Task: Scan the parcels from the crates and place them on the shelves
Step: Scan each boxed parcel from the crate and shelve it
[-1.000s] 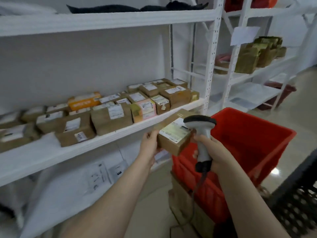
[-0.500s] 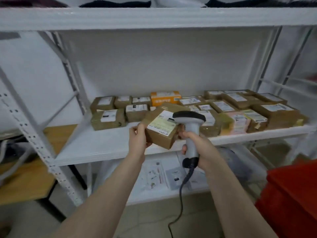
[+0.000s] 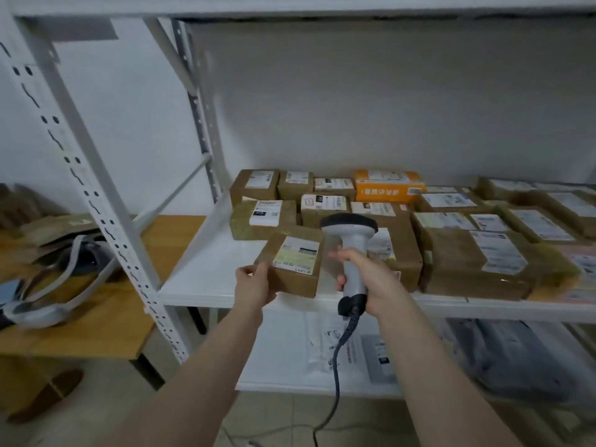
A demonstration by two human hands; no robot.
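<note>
- Cardboard parcel (image 3: 295, 262) at the front edge of the shelf (image 3: 206, 272), label up, gripped at its left end by the left hand (image 3: 253, 287).
- Right hand (image 3: 371, 279) wrapped round the scanner (image 3: 350, 250) handle, above the shelf front.
- Probably light and stiff; best held across opposite edges.

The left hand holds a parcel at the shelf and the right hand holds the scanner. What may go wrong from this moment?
The left hand grips the parcel by one corner only, near the front edge of the shelf; released there, it might tip off.
The scanner in the right hand trails a cable toward the floor, which could snag or trip the person.
</note>
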